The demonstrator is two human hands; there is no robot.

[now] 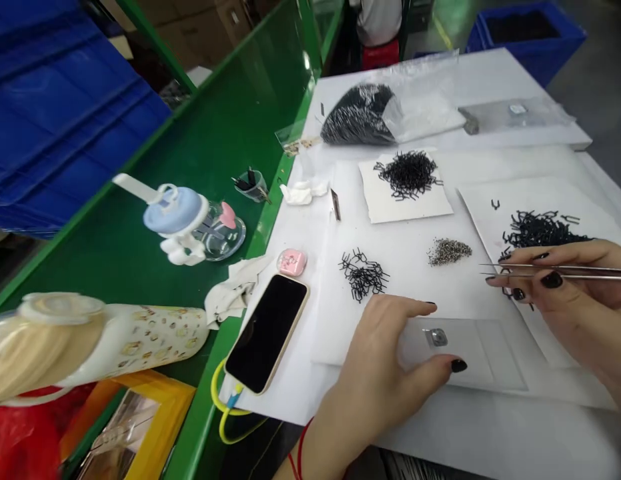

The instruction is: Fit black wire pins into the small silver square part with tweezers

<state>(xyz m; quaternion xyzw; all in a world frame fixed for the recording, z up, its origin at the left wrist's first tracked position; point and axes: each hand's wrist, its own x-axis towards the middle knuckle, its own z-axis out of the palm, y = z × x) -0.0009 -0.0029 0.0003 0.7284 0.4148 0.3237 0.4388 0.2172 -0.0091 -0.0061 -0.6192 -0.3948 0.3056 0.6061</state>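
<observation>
My left hand (377, 370) rests over the left end of a clear flat plate (497, 353). Its thumb and index finger are spread apart, and a small metallic square piece (437, 337) lies between them on the plate. Metal tweezers (565, 271) are held in my right hand (580, 293), their two tips slightly apart, pointing left, with nothing visible between them. Just beyond that hand is a pile of black forked clips (540, 228), partly covered by my fingers. A heap of tiny metal bits (449, 251) lies left of the tweezer tips.
Further black clips lie in a small pile (363, 275) and on a white card (410, 210). Behind them sits a plastic bag of black parts (360, 117). A phone (267, 333), pink case (291, 262), cup (195, 223) and blue bin (530, 40) surround the worktop.
</observation>
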